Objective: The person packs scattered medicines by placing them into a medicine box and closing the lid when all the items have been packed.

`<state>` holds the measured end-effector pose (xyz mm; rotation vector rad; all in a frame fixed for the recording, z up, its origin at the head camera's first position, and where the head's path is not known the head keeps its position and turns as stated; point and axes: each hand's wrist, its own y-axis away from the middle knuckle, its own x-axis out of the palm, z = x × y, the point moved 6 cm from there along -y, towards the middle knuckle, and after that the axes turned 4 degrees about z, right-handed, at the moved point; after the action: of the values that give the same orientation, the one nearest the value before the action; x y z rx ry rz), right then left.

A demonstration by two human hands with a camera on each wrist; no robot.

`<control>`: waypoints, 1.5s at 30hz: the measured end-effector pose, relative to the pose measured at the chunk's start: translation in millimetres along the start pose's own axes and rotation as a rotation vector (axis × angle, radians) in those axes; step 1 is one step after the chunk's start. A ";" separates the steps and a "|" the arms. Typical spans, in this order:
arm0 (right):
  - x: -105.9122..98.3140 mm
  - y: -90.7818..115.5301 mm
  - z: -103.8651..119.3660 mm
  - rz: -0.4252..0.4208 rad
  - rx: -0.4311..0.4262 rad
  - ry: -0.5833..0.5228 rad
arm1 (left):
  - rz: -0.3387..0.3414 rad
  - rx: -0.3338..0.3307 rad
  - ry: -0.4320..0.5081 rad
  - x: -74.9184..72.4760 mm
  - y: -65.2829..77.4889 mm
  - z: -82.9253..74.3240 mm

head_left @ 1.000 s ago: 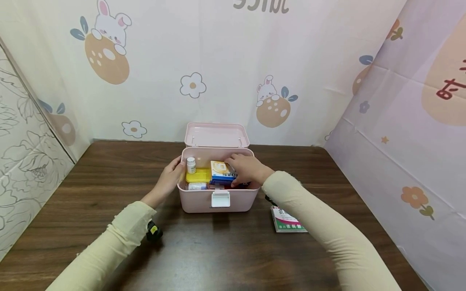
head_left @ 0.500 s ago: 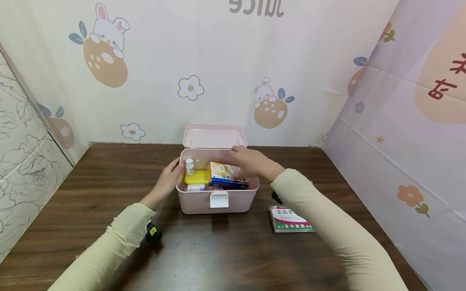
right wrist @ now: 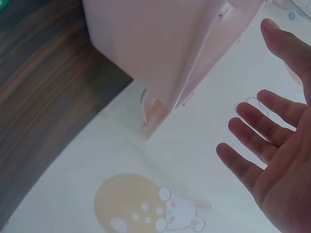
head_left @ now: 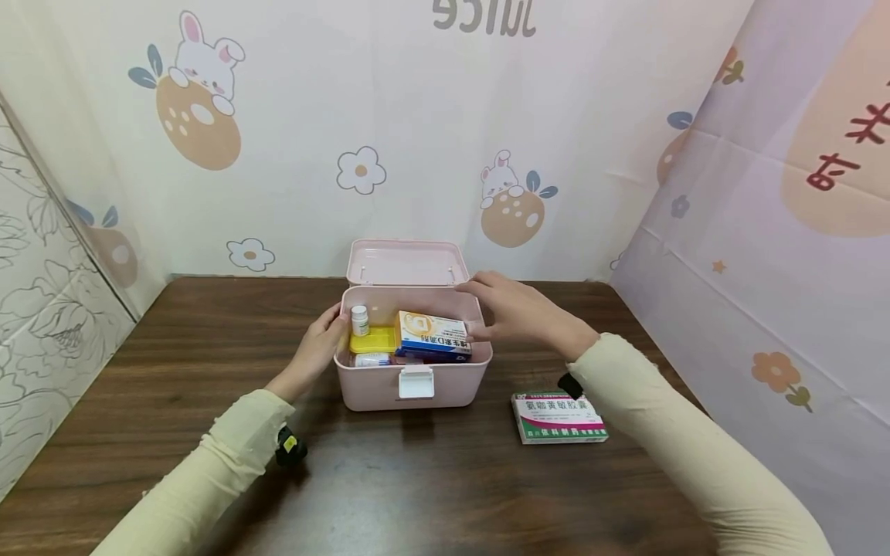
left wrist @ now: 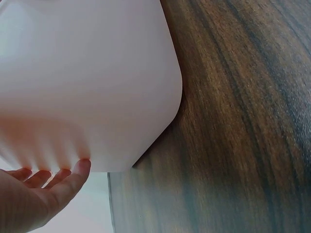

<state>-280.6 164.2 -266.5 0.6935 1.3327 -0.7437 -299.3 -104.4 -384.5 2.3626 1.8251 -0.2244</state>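
Note:
A pink storage box (head_left: 413, 388) stands with its lid (head_left: 409, 264) raised at the back. Inside are a blue, white and orange medicine carton (head_left: 433, 328), a yellow case (head_left: 374, 340), a small white bottle (head_left: 359, 320) and a white-and-blue item (head_left: 371, 360) near the front wall. My left hand (head_left: 318, 347) rests against the box's left side; its fingertips (left wrist: 83, 166) touch the outer wall. Above the right rim hovers my right hand (head_left: 518, 309), fingers spread apart and holding nothing, as the right wrist view also shows.
A green, white and pink medicine carton (head_left: 558, 418) lies on the dark wooden table (head_left: 431, 494), right of the box and beneath the right forearm. Patterned cloth (head_left: 417, 93) closes off the back and right side.
My right hand has let go of the blue, white and orange carton inside the box, risen and moved right. The left hand stays at the box's side.

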 end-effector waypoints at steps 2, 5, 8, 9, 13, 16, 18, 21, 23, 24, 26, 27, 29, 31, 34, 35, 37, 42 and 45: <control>-2.1 8.9 -2.3 -0.022 -0.016 0.009 | 0.002 -0.001 0.002 0.3 0.0 0.5; -2.8 22.6 -8.7 -0.040 -0.012 0.012 | 0.006 -0.005 0.003 0.5 0.2 1.2; -2.3 36.4 -15.7 -0.046 0.007 0.003 | 0.010 -0.008 -0.005 0.4 0.9 1.2; -1.8 41.1 -18.0 -0.044 0.015 0.001 | 0.008 -0.009 -0.002 0.1 0.7 1.4; 1.6 59.4 -27.2 -0.041 0.039 -0.011 | 0.006 -0.003 -0.001 0.0 0.4 -0.2; 8.2 73.6 -34.6 -0.034 0.054 -0.025 | 0.007 -0.006 -0.004 -0.3 0.2 -0.5; 14.0 83.0 -39.3 -0.028 0.065 -0.035 | 0.006 -0.013 -0.007 -0.5 0.3 -0.6; 24.4 95.3 -46.6 -0.017 0.077 -0.035 | 0.001 -0.017 -0.011 -1.1 0.5 -0.1; 31.1 102.3 -50.9 -0.005 0.091 -0.044 | -0.003 -0.013 -0.012 -1.5 0.8 -0.4; 34.2 105.5 -52.5 -0.001 0.094 -0.051 | -0.005 -0.011 -0.012 -1.7 0.9 -0.3; 40.7 111.0 -55.2 0.009 0.088 -0.064 | -0.005 -0.010 -0.010 -1.6 1.1 -0.3; 44.0 113.6 -56.2 0.014 0.083 -0.070 | -0.003 -0.013 -0.009 -1.4 1.1 -0.2; 51.9 118.3 -58.4 0.028 0.080 -0.081 | 0.000 -0.012 -0.008 -1.0 1.2 -0.5; 61.4 121.6 -61.1 0.047 0.082 -0.091 | 0.002 -0.011 -0.007 -0.7 1.1 -0.4; 77.0 124.8 -66.0 0.094 0.112 -0.113 | 0.004 -0.013 -0.008 -0.9 1.2 0.2; 81.8 125.6 -67.2 0.111 0.118 -0.123 | 0.005 -0.013 -0.008 -0.8 1.2 0.2; 90.4 127.3 -69.2 0.143 0.127 -0.135 | 0.006 -0.015 -0.003 -0.9 1.0 0.5; 107.3 131.2 -72.4 0.228 0.154 -0.155 | 0.007 -0.009 -0.007 -0.8 0.9 -0.2; 114.6 133.2 -75.2 0.268 0.187 -0.167 | 0.006 -0.005 -0.008 -0.8 0.1 0.6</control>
<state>-208.0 294.6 -385.8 0.9192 1.0024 -0.6969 -299.4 -105.3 -384.9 2.3600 1.8124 -0.2286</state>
